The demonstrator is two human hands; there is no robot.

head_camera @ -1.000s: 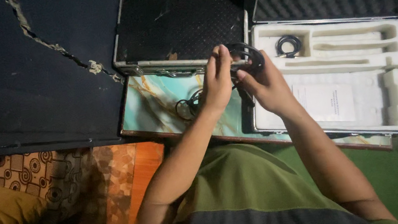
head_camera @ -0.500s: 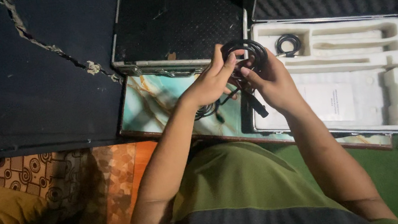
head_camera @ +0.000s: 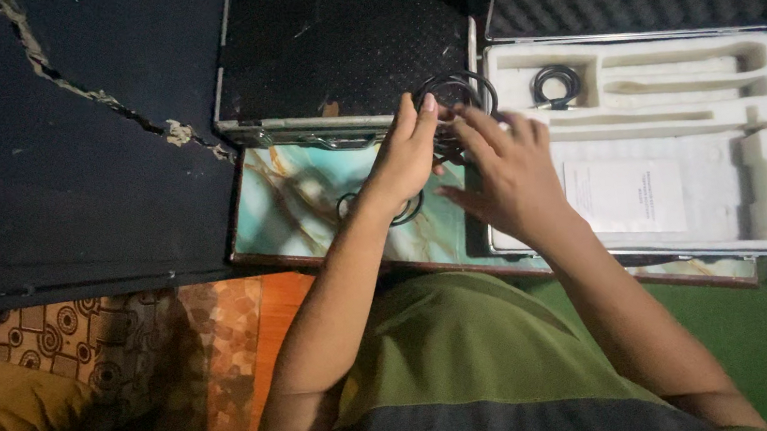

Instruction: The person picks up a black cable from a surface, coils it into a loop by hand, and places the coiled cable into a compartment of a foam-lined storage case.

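Both hands are on a coiled black cable (head_camera: 457, 99) at about 12 o'clock. The left hand (head_camera: 404, 156) has its fingers closed around the coil's left side, index fingertip poking up. The right hand (head_camera: 507, 171) has fingers spread narrow, tips resting on the coil's lower right, a bit motion-blurred. The coil sits right over the left edge of an open white foam-lined case (head_camera: 762, 198). Inside it at 1 o'clock there's a smaller coiled cable (head_camera: 555, 84), and a white paper booklet (head_camera: 630, 195) at 3 o'clock. Underneath is a teal marbled board (head_camera: 288, 193), with a closed black case (head_camera: 333, 46) at 11 o'clock.
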